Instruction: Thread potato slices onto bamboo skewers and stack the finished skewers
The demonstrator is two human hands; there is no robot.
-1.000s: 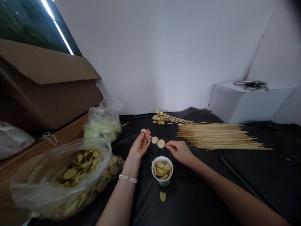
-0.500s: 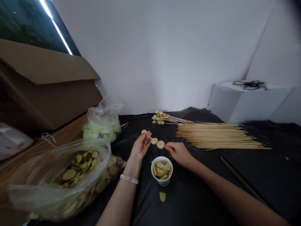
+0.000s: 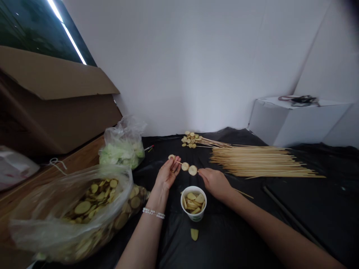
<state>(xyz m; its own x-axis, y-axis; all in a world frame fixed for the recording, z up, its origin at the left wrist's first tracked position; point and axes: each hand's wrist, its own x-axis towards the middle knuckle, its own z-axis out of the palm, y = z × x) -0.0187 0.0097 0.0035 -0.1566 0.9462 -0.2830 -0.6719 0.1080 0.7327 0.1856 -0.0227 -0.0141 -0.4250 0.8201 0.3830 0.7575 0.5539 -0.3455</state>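
Observation:
A thin wooden skewer [image 3: 177, 161] with round potato slices on it runs between my two hands above the black table cover. My left hand [image 3: 167, 175] pinches its left end, with a potato slice [image 3: 171, 157] at the fingertips. Two more slices, one of them a pale disc [image 3: 192, 170], sit along the stick between the hands. My right hand [image 3: 214, 182] is closed on the skewer just right of these slices, and the stick's bare end shows beyond the wrist. Below the hands stands a white cup [image 3: 182, 211] of potato slices. One loose slice [image 3: 194, 234] lies in front of it.
Bare skewers [image 3: 260, 161] lie in a wide bundle at right. Behind, several loaded skewers [image 3: 191, 139] lie together. At left are an open plastic bag [image 3: 36, 228] of potato slices, a bag of pale green vegetable [image 3: 120, 153] and a cardboard box [image 3: 70, 119]. A white box [image 3: 294, 123] stands back right.
The skewer's bare end has come into view beyond my right wrist, and the right hand has shifted slightly right. Both hands keep hold of the skewer.

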